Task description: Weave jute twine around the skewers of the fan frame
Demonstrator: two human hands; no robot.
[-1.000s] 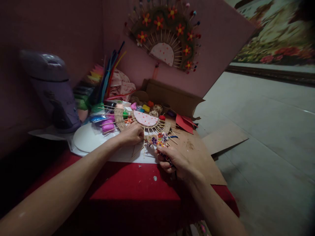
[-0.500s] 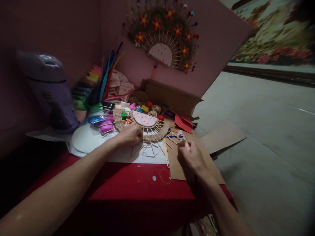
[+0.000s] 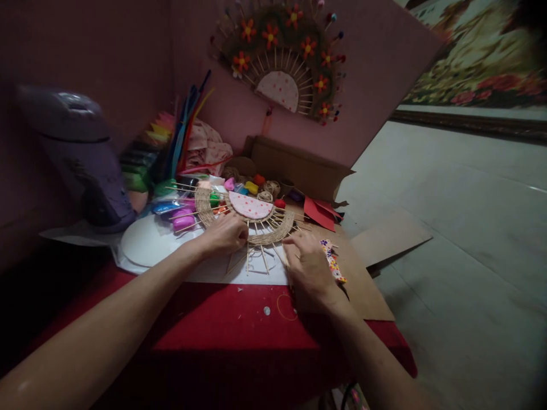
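Note:
A half-round frame of thin wooden sticks lies on white paper, with a woven twine band and a pink dotted half-disc at its centre. My left hand is closed on the sticks just below the half-disc's left side. At the frame's lower right, my right hand has its fingers bent around thin wooden sticks and largely covers them. Beside the right hand, a flower-patterned tool, shaped like a glue gun, rests on brown cardboard.
Behind the frame are bagged colored clay lumps, twine balls and a cardboard box. A purple flask stands left, near a white disc. Red paper lies right. The red-covered table ends at the front.
My right hand has let go of the flower-patterned tool, now on the cardboard, and moved left to the wooden sticks. My left hand stays in place on the frame.

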